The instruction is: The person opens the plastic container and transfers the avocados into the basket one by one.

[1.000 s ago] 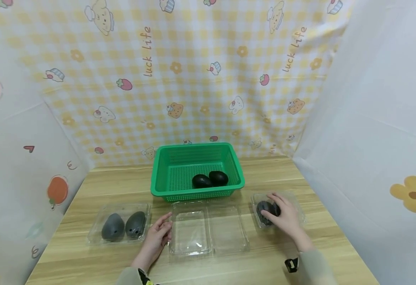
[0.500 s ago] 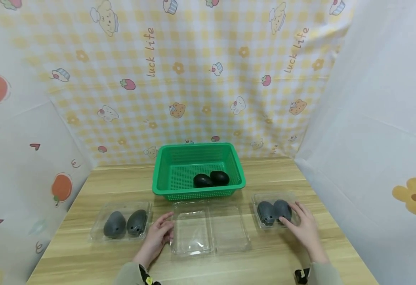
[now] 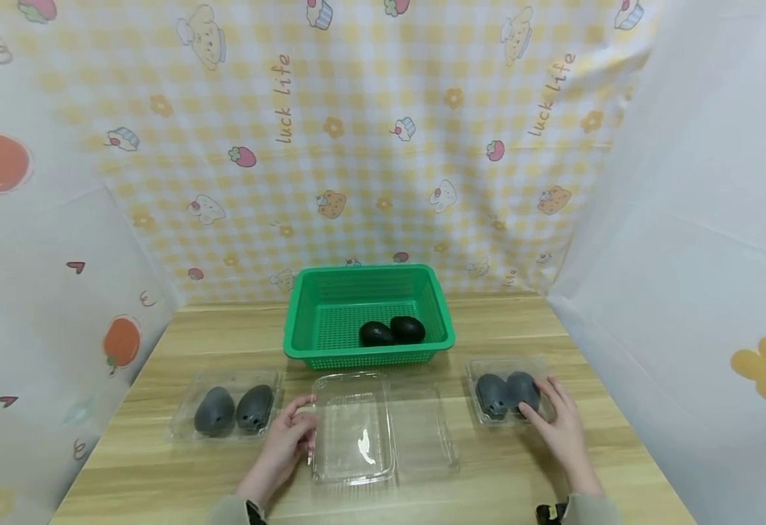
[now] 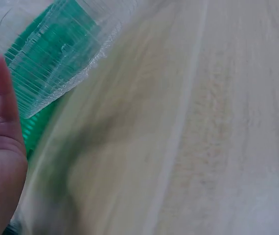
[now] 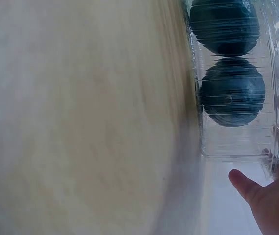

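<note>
My left hand (image 3: 286,445) pinches the left edge of an empty clear plastic clamshell box (image 3: 355,437). That half is tipped up from the table, while the other half lies flat to its right. In the left wrist view, the ribbed clear plastic (image 4: 66,63) stands just beyond my fingertips, with green showing through it. My right hand (image 3: 562,430) is at the right end of a closed clear box (image 5: 235,142) holding two dark avocados (image 5: 232,93). Its fingers lie spread along the box, and the thumb is apart from it in the right wrist view.
A green plastic basket (image 3: 294,313) stands at the back middle with two black avocados (image 3: 408,329). On the left sits another closed clear box (image 3: 182,423) with two avocados (image 3: 215,412). Patterned cloth (image 3: 383,175) rises behind the wooden table.
My right hand has moved right across its box to the right end, uncovering the second avocado. The left half of the empty clamshell box has tipped up at my left hand.
</note>
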The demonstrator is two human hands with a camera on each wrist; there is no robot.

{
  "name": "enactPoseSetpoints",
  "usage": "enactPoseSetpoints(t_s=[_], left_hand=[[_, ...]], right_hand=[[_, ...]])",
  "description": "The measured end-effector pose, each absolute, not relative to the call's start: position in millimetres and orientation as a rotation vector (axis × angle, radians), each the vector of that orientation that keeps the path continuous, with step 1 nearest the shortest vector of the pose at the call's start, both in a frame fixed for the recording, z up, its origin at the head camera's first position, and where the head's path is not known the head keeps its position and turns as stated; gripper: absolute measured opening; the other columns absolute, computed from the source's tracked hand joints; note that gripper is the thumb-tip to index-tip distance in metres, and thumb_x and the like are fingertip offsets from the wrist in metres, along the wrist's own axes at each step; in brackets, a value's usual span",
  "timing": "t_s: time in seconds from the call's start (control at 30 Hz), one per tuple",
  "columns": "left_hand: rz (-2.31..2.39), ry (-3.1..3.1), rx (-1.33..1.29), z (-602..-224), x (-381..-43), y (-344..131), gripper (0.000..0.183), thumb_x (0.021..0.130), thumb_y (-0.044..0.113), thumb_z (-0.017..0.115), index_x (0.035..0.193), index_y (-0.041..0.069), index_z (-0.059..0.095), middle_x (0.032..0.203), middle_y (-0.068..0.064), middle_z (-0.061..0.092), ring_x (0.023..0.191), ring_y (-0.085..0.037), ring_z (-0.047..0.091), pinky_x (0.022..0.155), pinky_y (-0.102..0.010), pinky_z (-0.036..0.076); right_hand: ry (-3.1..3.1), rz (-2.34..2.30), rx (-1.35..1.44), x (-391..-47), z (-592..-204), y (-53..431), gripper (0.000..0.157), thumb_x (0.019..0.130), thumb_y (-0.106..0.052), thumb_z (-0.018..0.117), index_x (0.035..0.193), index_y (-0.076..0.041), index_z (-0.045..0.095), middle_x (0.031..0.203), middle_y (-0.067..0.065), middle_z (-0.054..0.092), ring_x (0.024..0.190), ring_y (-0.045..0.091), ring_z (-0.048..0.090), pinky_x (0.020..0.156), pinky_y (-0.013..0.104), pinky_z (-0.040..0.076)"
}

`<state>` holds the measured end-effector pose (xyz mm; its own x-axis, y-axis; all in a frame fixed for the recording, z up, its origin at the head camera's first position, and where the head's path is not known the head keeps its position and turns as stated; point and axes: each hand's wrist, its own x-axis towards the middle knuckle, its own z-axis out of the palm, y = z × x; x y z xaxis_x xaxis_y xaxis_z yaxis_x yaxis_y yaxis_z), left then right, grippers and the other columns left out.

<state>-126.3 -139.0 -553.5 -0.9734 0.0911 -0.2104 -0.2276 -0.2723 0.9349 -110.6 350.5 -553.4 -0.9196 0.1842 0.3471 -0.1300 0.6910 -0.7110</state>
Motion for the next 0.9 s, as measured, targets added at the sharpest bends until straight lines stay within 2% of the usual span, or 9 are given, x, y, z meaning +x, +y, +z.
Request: enactPoseSetpoints(t_s=[0.13,0.43,0.6,0.73,0.9], left_hand=[[2.348,1.780,-0.108,-540.5,-121.7,-142.4,0.050,0.088,-0.006,0.057,0.134,-0.004,0.040,0.070,0.002,0.054,0.050,-0.008,0.048,0.046,-0.021,0.044],[2.323,1.831,-0.014,-509.3,-117.0,-157.8,0.047,0.091,-0.001,0.057,0.135,-0.001,0.040,0.071,0.003,0.054,0.052,-0.006,0.048,0.048,-0.020,0.045],[2.392,1.744,0.135,-490.7,-115.2,-172.6,0.037,0.094,0.001,0.056,0.128,0.011,0.048,0.074,0.007,0.056,0.054,-0.003,0.050,0.048,-0.018,0.046],[2.493,1.605,0.304,-474.4,-115.4,-184.8,0.032,0.098,0.000,0.050,0.124,0.018,0.053,0.069,0.008,0.054,0.054,-0.002,0.054,0.048,-0.017,0.048],[2.629,1.436,0.424,-455.8,-120.0,-201.5,0.040,0.099,-0.008,0.039,0.125,0.016,0.055,0.067,0.007,0.056,0.055,-0.002,0.056,0.048,-0.014,0.046]], right_hand=[[-2.530,1.148,-0.102,-107.5,-552.7,350.2,0.062,0.085,-0.026,0.076,0.136,-0.002,0.051,0.151,0.026,0.029,0.134,0.053,0.023,0.099,0.072,0.021],[-2.547,1.144,-0.132,-106.3,-549.6,347.4,0.061,0.085,-0.027,0.076,0.135,-0.002,0.052,0.150,0.026,0.029,0.134,0.054,0.023,0.098,0.073,0.020],[-2.538,1.141,-0.116,-108.7,-550.8,347.0,0.060,0.084,-0.026,0.076,0.134,-0.002,0.053,0.149,0.027,0.031,0.133,0.054,0.023,0.098,0.072,0.021],[-2.527,1.146,-0.113,-108.5,-551.8,346.9,0.060,0.084,-0.025,0.077,0.134,-0.002,0.053,0.149,0.027,0.031,0.133,0.054,0.024,0.098,0.072,0.021],[-2.520,1.149,-0.111,-108.9,-550.7,346.3,0.059,0.084,-0.025,0.077,0.134,-0.001,0.053,0.149,0.027,0.031,0.133,0.055,0.024,0.098,0.072,0.021]])
